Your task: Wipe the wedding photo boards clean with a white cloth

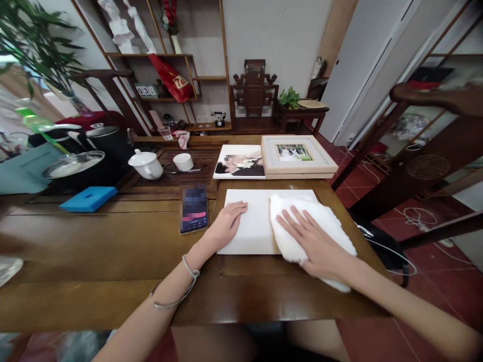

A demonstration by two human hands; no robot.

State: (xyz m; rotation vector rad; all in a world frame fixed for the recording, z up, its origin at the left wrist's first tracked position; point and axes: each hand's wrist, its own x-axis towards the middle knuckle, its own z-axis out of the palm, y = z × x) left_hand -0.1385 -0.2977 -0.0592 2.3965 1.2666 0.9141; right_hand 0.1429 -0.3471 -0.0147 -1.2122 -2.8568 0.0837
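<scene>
A white board or panel [254,229] lies flat on the wooden table in front of me. My left hand [228,221] rests on its left side, fingers stretched over the top and no object held. Spread across the right part of the panel is a white cloth [332,226], which hangs past the panel's right and near edges onto the table. My right hand [315,241] presses flat on this cloth with its fingers apart. The panel's right end is hidden under the cloth.
Behind the panel lie a photo print [241,168] and a framed photo box [300,156]. A phone [193,208] is left of my left hand. Farther left are a lidded white cup [146,165], a small bowl [183,161], a blue block [89,198] and a pot [77,168].
</scene>
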